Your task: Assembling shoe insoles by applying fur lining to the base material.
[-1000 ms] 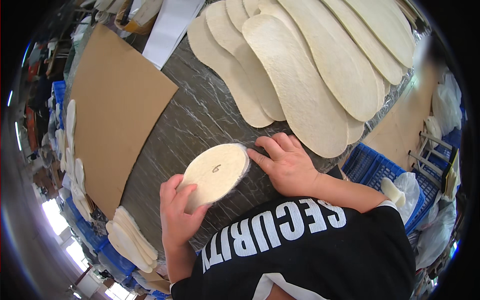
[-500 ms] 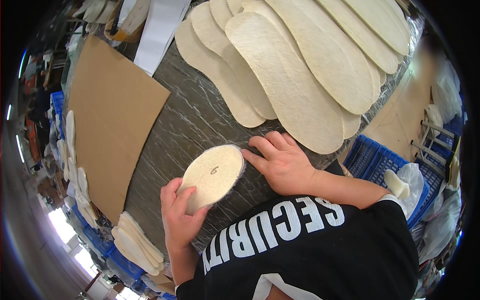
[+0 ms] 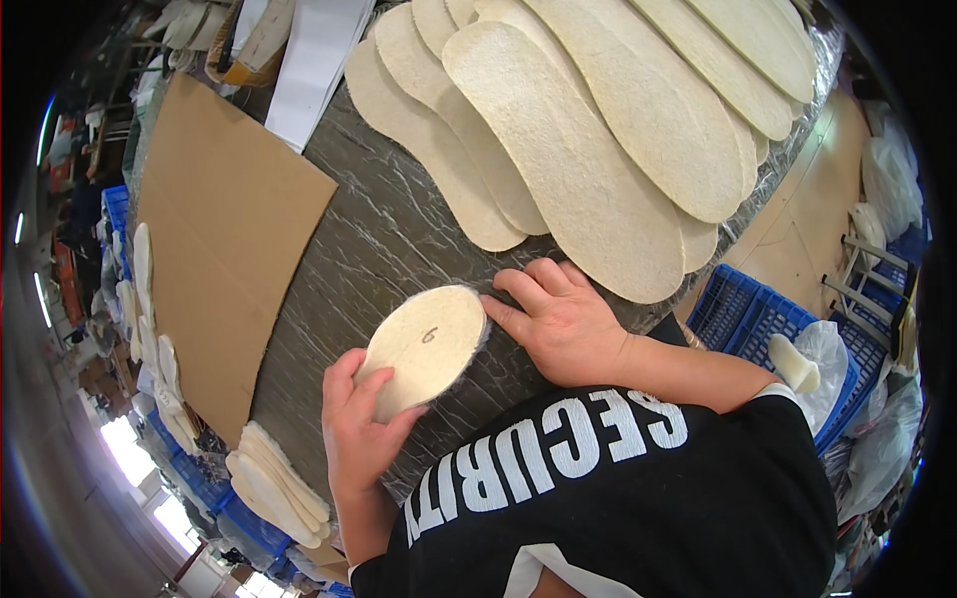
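The left hand (image 3: 361,431) grasps a small cream, oval felt pad with a fuzzy edge (image 3: 424,349), thumb over its near end and fingers curled under it, so the pad stands tilted off the grey, wrinkled, plastic-wrapped tabletop (image 3: 379,249), a little at seven o'clock from the middle of the view. A small handwritten mark sits on the pad's upper face. The right hand (image 3: 563,324) lies at three o'clock of the pad, palm down on the tabletop with fingers loosely bent, gripping nothing; its index fingertip touches the pad's fuzzy right rim.

At twelve to one o'clock from the hands, a fan of long cream felt insoles (image 3: 588,149) overlaps across the table, the nearest tip just beside the right knuckles. At ten o'clock a flat brown cardboard sheet (image 3: 224,239) covers the table's left part, with a white paper strip (image 3: 314,60) above it at eleven o'clock. At seven o'clock, below the table edge, a small stack of cream insoles (image 3: 274,488) rests on blue plastic crates. At three o'clock stands another blue plastic crate (image 3: 748,309).
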`<state>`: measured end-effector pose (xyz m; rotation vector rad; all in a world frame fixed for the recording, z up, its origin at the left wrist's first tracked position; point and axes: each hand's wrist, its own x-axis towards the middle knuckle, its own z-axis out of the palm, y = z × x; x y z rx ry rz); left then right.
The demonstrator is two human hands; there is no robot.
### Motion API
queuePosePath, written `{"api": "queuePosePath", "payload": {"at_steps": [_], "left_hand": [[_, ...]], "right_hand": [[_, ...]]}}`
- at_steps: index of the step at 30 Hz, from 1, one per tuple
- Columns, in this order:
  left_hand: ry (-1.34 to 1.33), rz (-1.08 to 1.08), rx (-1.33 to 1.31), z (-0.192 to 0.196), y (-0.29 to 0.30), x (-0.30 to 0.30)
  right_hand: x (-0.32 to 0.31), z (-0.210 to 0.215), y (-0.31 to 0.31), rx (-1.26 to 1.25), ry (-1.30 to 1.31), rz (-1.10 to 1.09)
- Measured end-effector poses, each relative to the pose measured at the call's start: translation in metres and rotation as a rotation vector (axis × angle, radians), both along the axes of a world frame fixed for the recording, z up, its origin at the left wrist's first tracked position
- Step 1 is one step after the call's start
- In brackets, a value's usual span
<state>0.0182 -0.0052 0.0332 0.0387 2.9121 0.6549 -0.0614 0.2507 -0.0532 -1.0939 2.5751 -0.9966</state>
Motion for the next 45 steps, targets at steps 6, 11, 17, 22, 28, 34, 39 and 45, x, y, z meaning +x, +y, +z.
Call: {"api": "queuePosePath", "payload": {"at_steps": [6, 11, 17, 22, 28, 34, 39, 45], "left_hand": [[0.009, -0.029, -0.035, 0.004, 0.002, -0.002], [-0.051, -0.038, -0.021, 0.007, 0.003, -0.006], [-0.066, -0.047, -0.012, 0.012, 0.006, -0.007], [-0.056, -0.059, -0.006, 0.014, 0.013, -0.010], [-0.047, -0.084, -0.065, 0.011, 0.017, -0.011], [-0.036, -0.102, -0.079, 0.007, 0.016, -0.011], [-0.037, -0.097, -0.046, 0.003, 0.011, -0.012], [-0.024, -0.131, -0.052, 0.000, 0.010, -0.015]], "right_hand": [[0.005, -0.011, 0.004, -0.322, 0.104, 0.218], [0.016, -0.009, -0.009, -0.188, 0.090, 0.539], [0.014, 0.013, -0.024, -0.009, -0.125, 0.622], [0.019, 0.010, -0.032, 0.089, -0.096, 0.618], [0.015, 0.015, -0.033, 0.166, -0.096, 0.680], [0.014, 0.017, -0.032, 0.194, -0.090, 0.689], [0.016, -0.001, -0.017, -0.016, -0.047, 0.564], [0.023, -0.013, 0.007, -0.243, 0.156, 0.262]]}}
